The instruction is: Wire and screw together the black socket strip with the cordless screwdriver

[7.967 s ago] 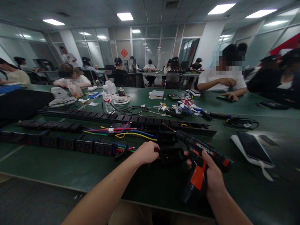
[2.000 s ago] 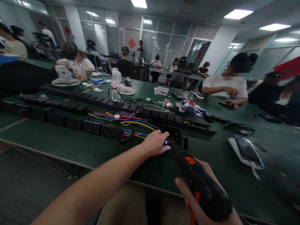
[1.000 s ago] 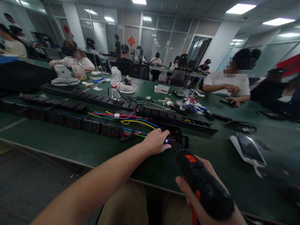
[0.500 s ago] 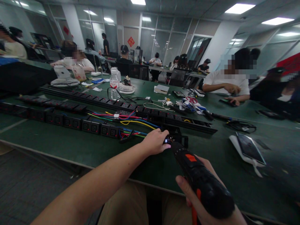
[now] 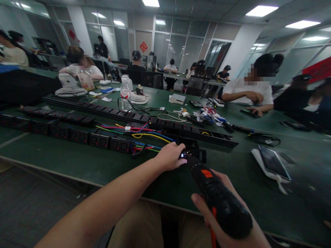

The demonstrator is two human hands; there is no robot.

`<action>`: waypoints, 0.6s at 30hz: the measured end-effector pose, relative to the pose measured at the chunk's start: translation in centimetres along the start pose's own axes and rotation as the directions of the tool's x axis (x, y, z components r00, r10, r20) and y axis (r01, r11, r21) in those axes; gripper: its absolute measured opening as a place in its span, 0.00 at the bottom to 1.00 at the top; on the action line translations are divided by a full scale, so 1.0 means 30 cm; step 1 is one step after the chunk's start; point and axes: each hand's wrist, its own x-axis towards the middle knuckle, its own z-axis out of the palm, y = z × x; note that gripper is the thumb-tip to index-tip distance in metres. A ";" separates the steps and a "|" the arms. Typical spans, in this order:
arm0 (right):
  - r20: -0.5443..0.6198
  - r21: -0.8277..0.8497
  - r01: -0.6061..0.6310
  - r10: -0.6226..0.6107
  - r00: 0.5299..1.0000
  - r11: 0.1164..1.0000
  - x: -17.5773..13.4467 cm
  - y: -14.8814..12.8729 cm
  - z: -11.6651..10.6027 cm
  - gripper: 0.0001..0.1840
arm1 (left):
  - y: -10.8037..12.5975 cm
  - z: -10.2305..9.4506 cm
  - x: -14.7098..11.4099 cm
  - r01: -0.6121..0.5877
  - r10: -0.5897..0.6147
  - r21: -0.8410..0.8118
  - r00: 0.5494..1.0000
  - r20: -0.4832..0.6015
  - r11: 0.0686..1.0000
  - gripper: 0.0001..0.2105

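My right hand (image 5: 222, 206) is wrapped round a black and orange power screwdriver (image 5: 219, 196). The tool slants forward and left, its nose lit and close to my left fingers. My left hand (image 5: 172, 156) is closed on a black housing (image 5: 199, 155) at the wired end of a power strip; my fingers hide part of it. Yellow, blue, red and green wires (image 5: 150, 136) run from there to the left. Black socket modules (image 5: 99, 139) with small red marks lie in a row on the green table (image 5: 77, 162). Where the tool tip touches is too small to tell.
Behind lies a long black socket rail (image 5: 121, 112). A water bottle (image 5: 125, 94), a white fan part (image 5: 139, 97) and a pile of cables and scraps (image 5: 210, 115) stand farther back. To the right is a phone-like device (image 5: 272, 163). A co-worker (image 5: 248, 91) sits opposite.
The screwdriver and my right hand have shifted slightly left in view, along with the whole scene. My left hand keeps its hold on the housing. A standing person far back has moved left.
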 end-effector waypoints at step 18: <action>0.032 0.031 0.092 -0.093 0.995 0.995 -0.021 0.006 0.012 0.31 | 0.003 -0.002 -0.001 0.006 -0.005 -0.068 1.000 0.012 0.998 0.17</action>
